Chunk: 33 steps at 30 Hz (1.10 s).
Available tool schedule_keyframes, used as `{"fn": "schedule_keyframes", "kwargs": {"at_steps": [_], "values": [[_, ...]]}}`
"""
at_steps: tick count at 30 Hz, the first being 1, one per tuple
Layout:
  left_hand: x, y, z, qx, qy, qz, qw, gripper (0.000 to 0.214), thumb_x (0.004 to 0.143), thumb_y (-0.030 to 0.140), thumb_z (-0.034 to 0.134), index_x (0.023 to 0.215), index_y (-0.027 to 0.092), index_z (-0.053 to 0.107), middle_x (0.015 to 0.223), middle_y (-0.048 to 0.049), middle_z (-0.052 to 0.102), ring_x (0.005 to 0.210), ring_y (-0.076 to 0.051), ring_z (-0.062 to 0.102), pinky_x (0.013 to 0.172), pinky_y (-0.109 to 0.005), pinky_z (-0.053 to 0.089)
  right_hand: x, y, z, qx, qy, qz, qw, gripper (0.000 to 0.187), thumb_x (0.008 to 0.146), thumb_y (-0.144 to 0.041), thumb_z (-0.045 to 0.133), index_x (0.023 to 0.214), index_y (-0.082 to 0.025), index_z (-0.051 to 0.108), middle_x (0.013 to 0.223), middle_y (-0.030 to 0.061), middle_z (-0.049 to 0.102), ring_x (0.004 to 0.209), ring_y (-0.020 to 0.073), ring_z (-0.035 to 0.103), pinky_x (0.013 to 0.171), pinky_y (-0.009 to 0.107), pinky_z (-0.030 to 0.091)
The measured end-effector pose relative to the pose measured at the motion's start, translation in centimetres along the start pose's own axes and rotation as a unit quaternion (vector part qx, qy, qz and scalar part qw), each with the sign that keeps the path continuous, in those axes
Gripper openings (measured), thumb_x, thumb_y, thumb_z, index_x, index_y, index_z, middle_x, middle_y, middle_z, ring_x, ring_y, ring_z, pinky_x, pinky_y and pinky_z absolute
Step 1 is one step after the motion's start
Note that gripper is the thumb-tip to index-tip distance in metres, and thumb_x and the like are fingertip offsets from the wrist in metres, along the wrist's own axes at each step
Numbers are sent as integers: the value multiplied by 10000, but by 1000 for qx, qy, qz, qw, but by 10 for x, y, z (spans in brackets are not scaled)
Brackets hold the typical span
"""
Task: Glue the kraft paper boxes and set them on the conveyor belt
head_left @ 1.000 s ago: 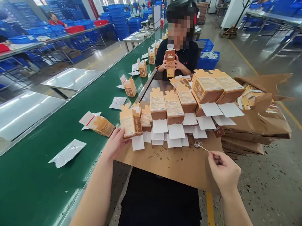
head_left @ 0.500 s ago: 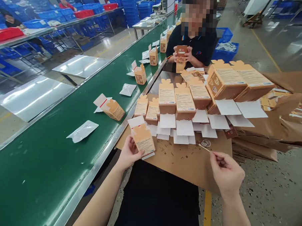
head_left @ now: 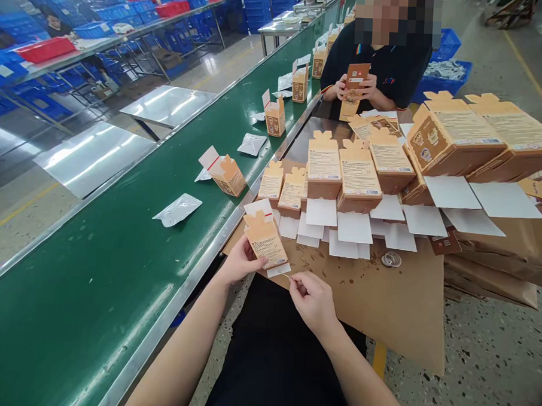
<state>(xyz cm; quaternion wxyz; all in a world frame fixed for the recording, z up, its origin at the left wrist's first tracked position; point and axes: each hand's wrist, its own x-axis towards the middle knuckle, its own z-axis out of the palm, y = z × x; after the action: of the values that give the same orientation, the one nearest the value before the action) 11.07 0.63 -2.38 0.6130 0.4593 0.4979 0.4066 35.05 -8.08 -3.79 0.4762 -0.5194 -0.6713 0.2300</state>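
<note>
Since then the right hand point(head_left: 312, 302), pinching a thin stick point(head_left: 286, 276), had crossed from the small dish point(head_left: 390, 260) to the carton point(head_left: 264, 244) the left hand point(head_left: 240, 265) gripped.

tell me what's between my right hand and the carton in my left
A thin stick, pinched in the right hand, with its tip at the bottom of the carton that the left hand holds; the head view shows it.

Single head-worn camera, facing forward and down, close above brown cardboard-covered surface point(head_left: 383, 303), green conveyor belt point(head_left: 92, 279) at 10 o'clock.
</note>
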Motion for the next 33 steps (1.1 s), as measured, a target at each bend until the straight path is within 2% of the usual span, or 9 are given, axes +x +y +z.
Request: {"fn": "schedule_keyframes", "kwargs": {"at_steps": [5,11,14,17,25,27,28,30,33], "values": [[-8,-1,0,30,-5,7,1000,825,694,525,1100,1356,219,715,1364,-196,844,1371,-443,793,1196,-632,633,0,-1,-10,-9,8,11,1000,290,1086,-181,611,828,-253,723,684,-10,667,560,146,593,569,253,511],[-24,-3,13,121,22,49,991,792,668,388,1040,1377,228,726,1281,-144,844,1266,-404,817,1128,-581,672,-17,-5,-44,-18,65,54,996,270,1079,-218,671,828,-251,765,659,-20,673,532,131,587,547,245,530],[-31,-6,18,154,29,71,985,801,686,372,1005,1418,247,707,1282,-131,839,1210,-383,831,1073,-540,695,-26,-7,-61,-15,85,69,994,247,1073,-228,696,844,-248,787,659,-21,692,530,128,607,530,238,540],[-33,-10,17,184,29,95,978,720,708,373,993,1363,265,712,1316,-146,831,1231,-394,830,1077,-534,689,-34,-9,-73,-11,83,87,993,266,1086,-263,697,842,-254,804,666,-7,710,535,138,621,521,248,553],[-28,-6,14,206,8,93,974,745,681,428,1045,1332,246,730,1237,-142,857,1235,-399,831,1114,-563,682,-44,-7,-70,-6,61,98,993,317,1116,-311,678,838,-250,818,677,8,709,551,145,626,538,252,568],[-26,-2,4,193,45,98,975,777,672,454,1062,1337,238,723,1273,-158,852,1229,-405,836,1107,-583,688,-41,-9,-69,-3,62,90,994,313,1116,-308,682,841,-249,820,683,9,714,550,144,625,538,253,567],[-24,0,-6,180,83,101,975,798,667,472,1069,1341,233,713,1292,-165,847,1238,-409,835,1116,-598,685,-39,-10,-70,-1,65,87,994,306,1114,-305,688,844,-250,822,684,7,715,548,143,624,535,252,563],[-19,7,-35,141,192,118,964,844,638,505,1092,1325,234,683,1335,-175,832,1285,-414,821,1153,-620,668,-37,-14,-72,6,76,81,994,284,1106,-297,708,854,-253,830,678,-1,710,542,139,622,526,245,552],[-11,16,-89,97,353,153,918,919,560,491,1135,1297,263,634,1412,-174,792,1352,-400,798,1218,-619,634,-37,-16,-77,8,93,86,992,257,1092,-306,746,858,-257,843,672,-7,709,531,138,615,519,245,545]]}}
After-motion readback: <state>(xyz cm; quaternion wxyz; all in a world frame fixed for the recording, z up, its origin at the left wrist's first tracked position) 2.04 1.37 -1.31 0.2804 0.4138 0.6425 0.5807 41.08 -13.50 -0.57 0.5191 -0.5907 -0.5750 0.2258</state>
